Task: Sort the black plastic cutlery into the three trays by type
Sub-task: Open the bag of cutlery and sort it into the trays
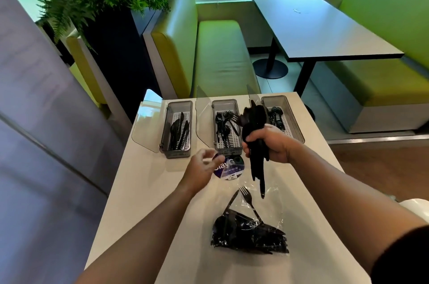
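White table, trays part-filled: right hand grips a cutlery bundle, left hand loose, empty; next I'd pluck one piece for its tray.

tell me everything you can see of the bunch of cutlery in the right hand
The bunch of cutlery is a thick bundle of glossy black plastic pieces, held roughly upright above the white table, gripped round its middle by the right hand. Broad ends fan out above the fist; thin handles hang below, one lowest. Its types are hard to tell. Only that hand touches it.
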Demonstrator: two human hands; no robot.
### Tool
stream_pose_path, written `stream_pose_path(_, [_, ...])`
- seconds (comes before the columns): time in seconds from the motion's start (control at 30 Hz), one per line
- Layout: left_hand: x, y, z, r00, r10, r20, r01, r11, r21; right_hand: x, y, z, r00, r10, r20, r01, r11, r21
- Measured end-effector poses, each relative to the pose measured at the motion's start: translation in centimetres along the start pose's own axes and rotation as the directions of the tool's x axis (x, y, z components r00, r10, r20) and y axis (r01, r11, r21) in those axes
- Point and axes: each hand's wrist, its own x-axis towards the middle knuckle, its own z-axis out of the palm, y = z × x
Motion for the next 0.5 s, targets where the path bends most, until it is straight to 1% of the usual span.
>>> stream_pose_path(0.03, [0.2, 1.2, 0.1, 0.999, 0.042, -0.032, -0.045, 0.995, -0.084, 0.1, -0.3, 0.3, 1.000, -0.004, 0.019, 0.004, 1.000, 0.005])
stream_pose_path(0.07, [0.3, 2.4, 0.3, 0.998, 0.050, -0.025, -0.054, 0.978, -0.202, 0.2, -0.6, 0.9, 0.999, 0.000, 0.040, 0.000, 1.000, -0.004])
stream_pose_path(0.1, [0.3, 3.5, 0.5, 0.999, 0.031, 0.014, -0.025, 0.947, -0.319, 0.3, -0.6, 1.5, 0.998, 0.015, 0.056, -0.014, 1.000, -0.015])
stream_pose_path(0.17, [0.1, 5.1, 1.3, 0.988, -0.030, 0.153, 0.106, 0.849, -0.518, 0.8, 0.1, 2.7, 0.997, 0.054, 0.049, -0.053, 0.998, -0.021])
stream_pose_path(0.2, [0.0, 5.4, 1.9, 0.971, -0.048, 0.233, 0.177, 0.801, -0.572, 1.1, 0.7, 3.3, 0.997, 0.072, 0.022, -0.072, 0.997, -0.011])
stream_pose_path(0.23, [-0.2, 5.3, 2.5, 0.952, -0.054, 0.302, 0.229, 0.781, -0.581, 1.5, 1.5, 3.8, 0.997, 0.082, -0.015, -0.082, 0.997, -0.003])
stream_pose_path(0.27, [-0.4, 5.0, 3.1, 0.935, -0.051, 0.352, 0.256, 0.784, -0.566, 1.9, 2.2, 4.1, 0.995, 0.082, -0.059, -0.082, 0.997, -0.006])
stream_pose_path(0.33, [-0.9, 3.9, 3.9, 0.913, -0.053, 0.404, 0.281, 0.801, -0.528, 2.3, 3.3, 4.2, 0.989, 0.088, -0.122, -0.090, 0.996, -0.009])
stream_pose_path(0.43, [-1.4, 2.3, 4.3, 0.884, -0.082, 0.461, 0.322, 0.820, -0.472, 2.5, 3.7, 3.6, 0.991, 0.105, -0.081, -0.101, 0.993, 0.054])
stream_pose_path(0.5, [-1.5, 1.9, 4.4, 0.871, -0.094, 0.482, 0.320, 0.853, -0.412, 2.7, 3.8, 3.3, 0.993, 0.098, -0.070, -0.093, 0.992, 0.081])
